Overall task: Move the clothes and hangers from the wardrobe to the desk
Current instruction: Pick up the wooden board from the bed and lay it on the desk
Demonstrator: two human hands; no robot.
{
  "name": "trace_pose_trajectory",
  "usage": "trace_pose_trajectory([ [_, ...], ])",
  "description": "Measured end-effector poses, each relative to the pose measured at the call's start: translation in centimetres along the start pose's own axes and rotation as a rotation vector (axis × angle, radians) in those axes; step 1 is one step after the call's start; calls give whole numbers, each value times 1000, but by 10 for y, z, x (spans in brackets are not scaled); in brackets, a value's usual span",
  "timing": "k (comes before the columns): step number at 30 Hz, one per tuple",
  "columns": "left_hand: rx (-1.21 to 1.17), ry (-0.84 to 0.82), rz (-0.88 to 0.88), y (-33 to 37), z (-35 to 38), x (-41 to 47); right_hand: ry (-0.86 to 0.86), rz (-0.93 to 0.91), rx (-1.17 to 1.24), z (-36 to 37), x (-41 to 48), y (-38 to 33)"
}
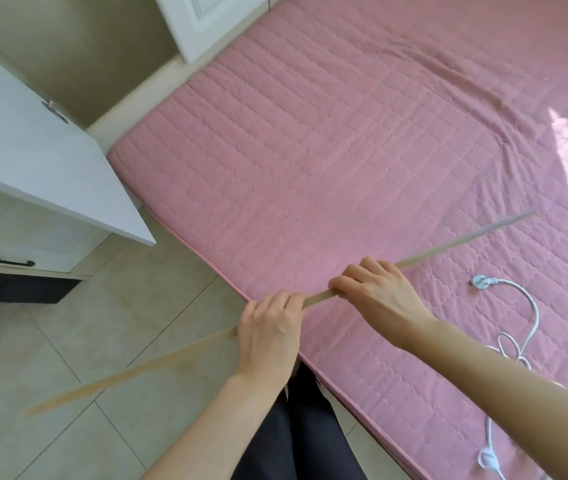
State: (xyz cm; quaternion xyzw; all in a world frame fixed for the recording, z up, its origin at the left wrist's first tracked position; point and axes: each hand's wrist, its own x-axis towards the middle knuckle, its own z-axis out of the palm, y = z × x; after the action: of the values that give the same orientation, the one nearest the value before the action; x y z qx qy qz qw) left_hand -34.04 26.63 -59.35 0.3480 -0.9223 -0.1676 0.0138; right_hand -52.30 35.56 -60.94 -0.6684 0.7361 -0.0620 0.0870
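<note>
A long thin wooden pole (462,241) runs from lower left over the floor to upper right over the bed, with a small metal fitting at its far end. My left hand (270,332) grips it near the bed's edge. Just to the right of that, my right hand (378,292) curls its fingers round the same pole. The white desk (33,157) stands at the left. No clothes or hangers are in view. A white cabinet door (203,19) shows at the top.
A bed with a pink quilted cover (327,161) fills the middle and right. A white power cable (525,306) with a plug lies on it at the right. Beige floor tiles (109,327) lie between desk and bed. A desk drawer (16,254) has a dark handle.
</note>
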Motion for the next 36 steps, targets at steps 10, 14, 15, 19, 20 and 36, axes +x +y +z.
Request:
trace_pose_trajectory([
  [10,153,176,95,-20,-100,-48,88,-68,122,-86,-5,-75],
  [14,130,242,1,-26,-128,-71,93,-94,117,-102,-3,-107],
  [15,116,243,-28,-28,-134,-78,95,-102,119,-105,-2,-115],
  [19,100,258,-116,-37,-151,-107,137,-181,144,-119,2,-148],
  [20,101,261,-136,-41,-154,-115,141,-206,152,-122,5,-158],
  [36,64,420,-530,-151,-194,-304,121,-557,179,-107,30,-376],
])
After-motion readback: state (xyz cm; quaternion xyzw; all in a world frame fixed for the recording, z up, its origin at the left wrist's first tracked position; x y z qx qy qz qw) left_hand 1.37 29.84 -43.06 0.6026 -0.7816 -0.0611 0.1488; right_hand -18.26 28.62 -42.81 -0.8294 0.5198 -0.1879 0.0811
